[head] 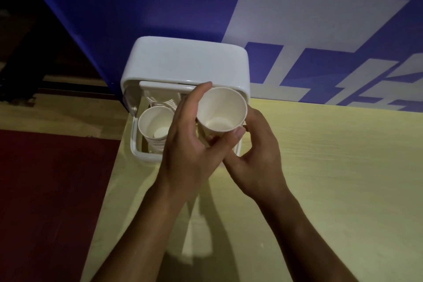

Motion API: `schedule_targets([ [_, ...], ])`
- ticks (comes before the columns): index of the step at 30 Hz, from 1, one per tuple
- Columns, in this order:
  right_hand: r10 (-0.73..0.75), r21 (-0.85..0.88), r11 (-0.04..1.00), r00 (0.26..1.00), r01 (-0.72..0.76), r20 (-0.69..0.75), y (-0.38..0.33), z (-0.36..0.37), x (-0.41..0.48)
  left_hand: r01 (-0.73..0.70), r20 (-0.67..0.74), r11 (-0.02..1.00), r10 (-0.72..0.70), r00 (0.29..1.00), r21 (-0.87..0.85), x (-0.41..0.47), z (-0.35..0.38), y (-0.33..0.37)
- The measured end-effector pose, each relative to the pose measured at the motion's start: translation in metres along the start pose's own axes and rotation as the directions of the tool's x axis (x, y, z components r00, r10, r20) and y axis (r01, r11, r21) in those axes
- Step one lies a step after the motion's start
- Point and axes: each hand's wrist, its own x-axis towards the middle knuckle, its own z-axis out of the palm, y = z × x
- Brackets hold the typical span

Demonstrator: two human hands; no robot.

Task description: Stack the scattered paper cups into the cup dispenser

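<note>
Both hands grasp one paper cup above the white dispenser: left hand beside its rim, right hand beneath. Another cup stack sits inside, on the yellow surface.

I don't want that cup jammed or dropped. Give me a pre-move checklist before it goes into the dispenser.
1. Held cup gripped: ok, left hand and right hand both on it.
2. Held cup's mouth faces up, like the stack: ok.
3. Dispenser open: ok.
4. Left stack seated in its slot: ok.
5. Right slot free to take it: cannot tell, hands hide it.
6. More loose cups on the table: none in view.
</note>
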Motion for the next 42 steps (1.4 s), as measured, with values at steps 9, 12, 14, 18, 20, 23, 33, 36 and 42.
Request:
schedule_targets([
  [9,0.011,-0.032,0.999,1.000,-0.010,0.024,0.013,0.005,-0.004,0.023,0.041,0.997,-0.026,0.999,0.078,-0.003,0.005,-0.016],
  [12,0.051,-0.050,0.998,0.998,-0.048,0.049,0.016,0.007,-0.008,0.059,0.044,0.994,-0.063,0.997,0.094,-0.006,0.007,-0.023],
  [14,0.102,-0.025,0.995,0.992,-0.101,0.074,0.017,0.009,-0.008,0.086,0.037,0.992,-0.090,0.995,0.089,-0.008,0.009,-0.027],
  [18,0.170,0.062,0.982,0.979,-0.177,0.111,0.017,0.012,-0.005,0.120,0.016,0.988,-0.122,0.992,0.096,-0.009,0.013,-0.034],
  [20,0.168,0.068,0.982,0.979,-0.177,0.119,0.017,0.013,-0.005,0.132,-0.004,0.985,-0.133,0.991,0.110,-0.009,0.015,-0.038],
  [23,0.181,0.064,0.980,0.976,-0.190,0.122,0.019,0.013,-0.006,0.143,-0.006,0.983,-0.143,0.990,0.117,-0.009,0.017,-0.041],
  [33,0.230,0.045,0.971,0.966,-0.236,0.121,0.030,0.017,-0.009,0.190,0.010,0.978,-0.191,0.981,0.091,-0.009,0.020,-0.047],
  [36,0.256,0.059,0.962,0.958,-0.265,0.129,0.030,0.018,-0.009,0.193,0.022,0.978,-0.195,0.980,0.076,-0.010,0.020,-0.047],
  [42,0.240,0.024,0.969,0.964,-0.244,0.119,0.030,0.017,-0.014,0.193,0.034,0.980,-0.194,0.980,0.040,-0.011,0.015,-0.047],
])
